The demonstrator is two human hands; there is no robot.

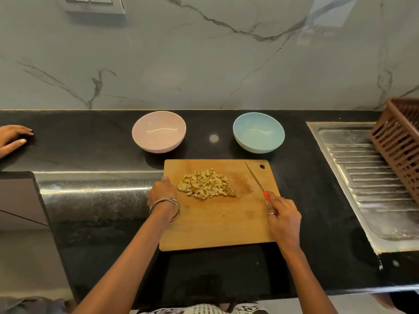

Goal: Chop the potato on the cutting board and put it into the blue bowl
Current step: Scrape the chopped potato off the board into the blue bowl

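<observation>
1. Potato [205, 184]: small pale-yellow dice, one loose heap, on cutting board [217, 223].
2. Right hand [283, 219]: fingers curled round red-handled knife [257, 181].
3. Left hand [162, 191]: at board's left edge; finger state indeterminate.
4. Blue bowl [258, 135]: behind board.

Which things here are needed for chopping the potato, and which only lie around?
Needed: chopped potato, cutting board, knife held by right hand, blue bowl, left hand.
Not needed: pink bowl, brown basket, sink drainboard.
</observation>
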